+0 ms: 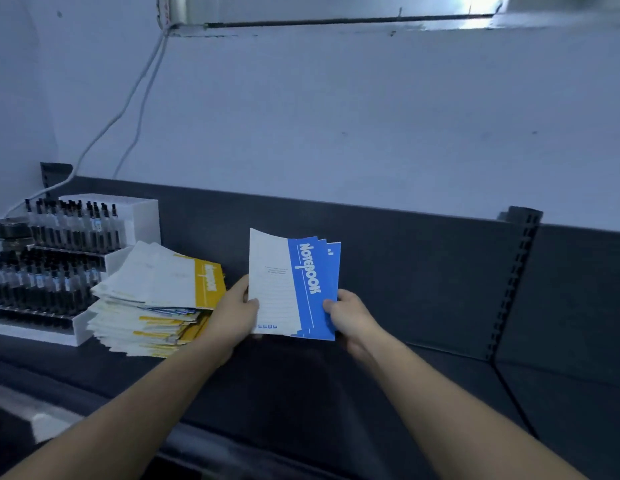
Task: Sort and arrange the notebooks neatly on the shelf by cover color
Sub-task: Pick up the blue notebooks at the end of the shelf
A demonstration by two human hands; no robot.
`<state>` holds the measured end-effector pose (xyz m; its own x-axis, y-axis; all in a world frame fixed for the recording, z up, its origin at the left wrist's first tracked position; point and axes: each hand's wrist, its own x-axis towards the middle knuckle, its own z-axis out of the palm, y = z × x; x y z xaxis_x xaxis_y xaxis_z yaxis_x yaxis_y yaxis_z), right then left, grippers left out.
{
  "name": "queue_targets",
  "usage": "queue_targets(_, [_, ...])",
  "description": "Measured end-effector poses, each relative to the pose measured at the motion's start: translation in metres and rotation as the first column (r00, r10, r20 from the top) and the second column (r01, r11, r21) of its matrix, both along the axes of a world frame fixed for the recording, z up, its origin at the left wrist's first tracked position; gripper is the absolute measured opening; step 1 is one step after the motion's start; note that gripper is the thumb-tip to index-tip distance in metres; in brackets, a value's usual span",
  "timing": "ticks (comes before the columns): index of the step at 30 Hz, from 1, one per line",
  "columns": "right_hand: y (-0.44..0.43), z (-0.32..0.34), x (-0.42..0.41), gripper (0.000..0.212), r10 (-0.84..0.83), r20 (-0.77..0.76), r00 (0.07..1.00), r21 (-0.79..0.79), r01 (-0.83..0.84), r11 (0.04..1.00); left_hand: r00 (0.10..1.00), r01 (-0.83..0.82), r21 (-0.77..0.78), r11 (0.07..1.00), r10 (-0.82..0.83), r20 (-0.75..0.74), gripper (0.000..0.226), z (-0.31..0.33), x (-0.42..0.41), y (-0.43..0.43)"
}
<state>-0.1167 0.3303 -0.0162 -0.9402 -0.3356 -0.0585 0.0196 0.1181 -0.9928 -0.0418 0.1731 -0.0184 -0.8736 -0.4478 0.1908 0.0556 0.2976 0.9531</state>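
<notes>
1. Blue notebooks (pixel 313 289): small fanned bunch, held upright over the middle of the shelf (pixel 301 393), close to its back panel.
2. My left hand (pixel 236 308) grips the bunch's white left edge, thumb on the front.
3. My right hand (pixel 350 318) pinches the blue right edge, thumb on the cover.
4. Yellow notebook pile (pixel 156 306): untidy stack lying flat toward the shelf's left end, just beside my left hand.
5. Pen rack (pixel 59 265): white, tiered, at the shelf's left end, just left of the pile.
</notes>
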Motion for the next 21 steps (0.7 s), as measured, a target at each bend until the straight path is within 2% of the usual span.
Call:
queue_targets(7, [0.089,-0.012,0.039,0.020,-0.224,-0.088,0.971,0.127,0.234,0.964,0.980,0.189,-0.003,0.982,-0.189,0.056,0.037,-0.016,0.009,0.074])
queue_targets(12, [0.170,-0.014,0.061,0.014,-0.304,-0.171,0.937,0.175,0.333,0.927,0.942,0.332,0.022,0.943,-0.332,0.042,0.034,-0.018,0.013,0.143])
queue_targets(16, [0.237,-0.019,0.078,0.017,-0.387,-0.296,0.873,0.218,0.456,0.863,0.911,0.411,-0.008,0.912,-0.410,0.030,0.033,-0.019,0.017,0.207])
queue_targets(21, [0.331,-0.026,0.096,0.017,-0.445,-0.327,0.834,0.251,0.531,0.809,0.872,0.489,-0.032,0.872,-0.488,0.032,0.031,-0.026,0.020,0.298])
